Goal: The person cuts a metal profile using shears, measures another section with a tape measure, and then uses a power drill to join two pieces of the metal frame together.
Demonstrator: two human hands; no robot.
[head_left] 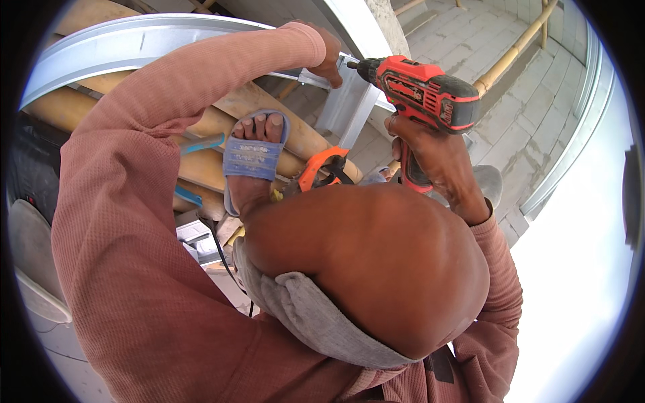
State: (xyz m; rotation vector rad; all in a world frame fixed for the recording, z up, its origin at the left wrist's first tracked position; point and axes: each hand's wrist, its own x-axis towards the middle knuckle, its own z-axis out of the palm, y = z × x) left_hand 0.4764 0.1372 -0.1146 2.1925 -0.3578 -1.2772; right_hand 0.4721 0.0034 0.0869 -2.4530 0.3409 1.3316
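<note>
My right hand [435, 151] is wrapped round the handle of a red and black cordless drill [420, 87]. The drill lies level, and its dark bit end points left at the upper end of a short silver metal channel [348, 107]. Bent over at the end of my outstretched arm, my left hand [326, 57] grips the metal framing beside that spot, its fingers partly hidden by the hand itself. A long silver metal track [148, 41] runs left from there, behind my left forearm. Where the bit meets the metal is too small to make out.
My bent knee [376, 262] fills the middle, and my foot in a blue slide sandal [252, 158] rests on bamboo poles [201, 168]. Close by are an orange-framed tool [319, 168] and a blue handle [201, 144]. A bamboo pole [517, 50] slants across a grey block surface [537, 94].
</note>
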